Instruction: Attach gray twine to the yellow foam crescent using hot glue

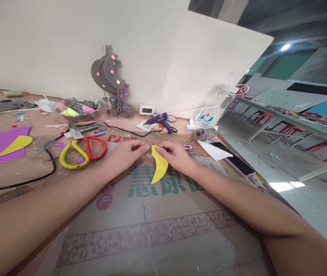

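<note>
A yellow crescent-shaped piece (160,165), like cut felt or foam sheet, hangs point down over the printed board. My right hand (176,155) pinches its upper end between thumb and fingers. Close beside it, my left hand (130,153) is closed, thumb against fingers, at the crescent's top edge. Something small and greyish shows at those left fingertips, too small to name. Scissors (75,155) with one yellow and one red handle lie left of my left hand. Beyond both hands rests a blue glue gun (161,122).
Purple sheets (2,143) with another yellow piece (16,145) lie at left, near a black cable (52,163). Behind are a bowl of scraps (77,109), a grey moon ornament (110,76) and a small clock (147,110). Grey yarn (205,134) and a phone (238,163) lie right.
</note>
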A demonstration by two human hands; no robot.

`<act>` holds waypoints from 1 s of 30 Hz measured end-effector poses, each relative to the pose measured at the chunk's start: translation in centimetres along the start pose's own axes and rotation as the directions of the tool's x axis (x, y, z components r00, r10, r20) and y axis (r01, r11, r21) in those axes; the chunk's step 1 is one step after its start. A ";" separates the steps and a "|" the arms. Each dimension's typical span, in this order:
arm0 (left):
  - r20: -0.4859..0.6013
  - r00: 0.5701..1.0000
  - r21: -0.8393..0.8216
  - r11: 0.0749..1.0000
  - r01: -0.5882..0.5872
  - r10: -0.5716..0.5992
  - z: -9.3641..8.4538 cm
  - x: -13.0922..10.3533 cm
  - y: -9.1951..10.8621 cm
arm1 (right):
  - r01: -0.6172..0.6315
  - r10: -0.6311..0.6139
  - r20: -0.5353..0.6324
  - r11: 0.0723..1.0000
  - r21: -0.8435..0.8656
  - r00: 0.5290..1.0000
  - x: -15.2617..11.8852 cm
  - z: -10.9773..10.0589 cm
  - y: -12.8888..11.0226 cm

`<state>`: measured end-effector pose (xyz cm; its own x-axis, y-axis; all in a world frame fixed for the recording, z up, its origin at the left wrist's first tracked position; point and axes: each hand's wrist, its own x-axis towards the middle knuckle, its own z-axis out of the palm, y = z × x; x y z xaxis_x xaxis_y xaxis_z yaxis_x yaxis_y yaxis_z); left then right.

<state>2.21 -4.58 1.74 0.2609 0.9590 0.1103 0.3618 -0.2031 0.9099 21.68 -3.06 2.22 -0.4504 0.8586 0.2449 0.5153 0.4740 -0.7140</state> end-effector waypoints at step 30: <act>-0.101 0.995 -0.128 0.992 -0.001 -0.012 -0.1 0.3 -0.1 | 0.031 -0.031 0.024 1.000 0.003 0.999 -0.1 0.0 0.3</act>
<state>2.17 -4.23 1.69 0.1650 0.9765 0.1386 0.2437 -0.1766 0.9537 21.89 -2.98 1.99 -0.4836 0.8384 0.2513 0.4989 0.5000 -0.7079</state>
